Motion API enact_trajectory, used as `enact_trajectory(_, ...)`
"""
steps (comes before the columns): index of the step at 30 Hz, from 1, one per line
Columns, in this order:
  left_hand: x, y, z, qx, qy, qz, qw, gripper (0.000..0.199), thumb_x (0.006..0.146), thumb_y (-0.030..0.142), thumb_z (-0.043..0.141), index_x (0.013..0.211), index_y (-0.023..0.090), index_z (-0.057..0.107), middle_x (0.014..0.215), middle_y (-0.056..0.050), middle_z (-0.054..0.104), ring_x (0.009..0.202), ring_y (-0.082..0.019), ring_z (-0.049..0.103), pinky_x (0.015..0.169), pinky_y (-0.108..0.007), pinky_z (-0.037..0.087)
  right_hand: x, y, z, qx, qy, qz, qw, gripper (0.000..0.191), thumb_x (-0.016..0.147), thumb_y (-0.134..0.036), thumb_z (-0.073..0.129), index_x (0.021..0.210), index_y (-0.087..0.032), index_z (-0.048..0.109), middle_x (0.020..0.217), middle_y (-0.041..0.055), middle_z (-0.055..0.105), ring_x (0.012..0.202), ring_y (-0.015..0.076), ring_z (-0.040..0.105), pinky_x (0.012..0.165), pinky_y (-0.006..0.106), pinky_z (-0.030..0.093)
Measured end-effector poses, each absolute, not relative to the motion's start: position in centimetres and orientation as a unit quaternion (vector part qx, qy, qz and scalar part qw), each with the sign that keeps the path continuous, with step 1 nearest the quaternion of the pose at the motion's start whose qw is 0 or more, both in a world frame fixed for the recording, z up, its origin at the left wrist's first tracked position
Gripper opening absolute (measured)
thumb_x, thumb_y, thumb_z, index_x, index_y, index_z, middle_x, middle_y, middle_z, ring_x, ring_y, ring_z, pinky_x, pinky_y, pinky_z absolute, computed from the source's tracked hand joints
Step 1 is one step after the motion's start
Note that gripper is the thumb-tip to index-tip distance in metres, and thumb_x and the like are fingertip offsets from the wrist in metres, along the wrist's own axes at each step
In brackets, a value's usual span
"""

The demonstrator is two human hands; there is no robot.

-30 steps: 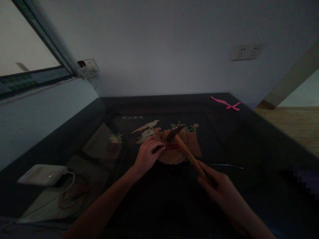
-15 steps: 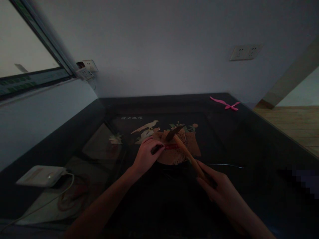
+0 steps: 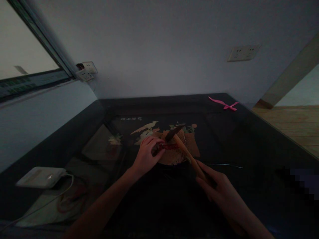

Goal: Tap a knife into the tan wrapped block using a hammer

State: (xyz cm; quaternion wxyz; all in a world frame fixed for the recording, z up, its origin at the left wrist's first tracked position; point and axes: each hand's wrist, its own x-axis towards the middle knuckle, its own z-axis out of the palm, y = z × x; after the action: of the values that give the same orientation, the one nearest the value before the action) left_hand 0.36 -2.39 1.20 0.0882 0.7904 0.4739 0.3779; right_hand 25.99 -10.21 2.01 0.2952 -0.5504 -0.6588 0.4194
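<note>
In the head view my right hand (image 3: pixel 215 186) is closed round the wooden handle (image 3: pixel 190 157) of a hammer with a dark, pointed head (image 3: pixel 175 132). The hammer slants up to the left, its head over a round brown patterned piece (image 3: pixel 170 158). Left of it, my left hand (image 3: pixel 149 152) pinches the end of a narrow dark red strip (image 3: pixel 170 146), thumb below and fingers above. The strip lies across the brown piece and runs under the handle. Dim light hides its finer detail.
A black table (image 3: pixel 174 205) bears bird and flower pictures. At left lies a white device (image 3: pixel 41 177) with a cable. A pink ribbon (image 3: pixel 228 107) lies at the far right. A thin metallic rod (image 3: pixel 226 164) is beyond my right hand. Wall sockets (image 3: pixel 244 53) are behind.
My left fingers have shifted slightly, and more dark red shows between thumb and fingers. The hammer and right hand have barely moved.
</note>
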Motion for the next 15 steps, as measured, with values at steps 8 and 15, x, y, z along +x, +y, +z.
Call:
enact_trajectory(8, 1.03, -2.50, 1.28, 0.772, 0.575, 0.271, 0.023, 0.040, 0.082, 0.038, 0.065, 0.117, 0.019, 0.057, 0.119, -0.011, 0.057, 0.114, -0.030, 0.050, 0.097, -0.049, 0.041, 25.89, -10.25, 1.87, -0.547, -0.662, 0.418, 0.298, 0.056, 0.085, -0.032, 0.051, 0.138, -0.013, 0.054, 0.090, 0.0081, 0.077, 0.062, 0.0203, 0.070, 0.051, 0.029, 0.056)
enact_trajectory(15, 1.20, -2.73, 1.57, 0.768, 0.591, 0.244, -0.038, 0.040, 0.083, 0.046, 0.062, 0.109, 0.016, 0.061, 0.117, -0.013, 0.057, 0.112, -0.034, 0.049, 0.096, -0.053, 0.040, 25.74, -10.62, 1.76, -0.540, -0.659, 0.426, 0.306, 0.054, 0.086, -0.031, 0.052, 0.137, -0.016, 0.055, 0.082, 0.0061, 0.077, 0.070, 0.0246, 0.072, 0.060, 0.035, 0.059)
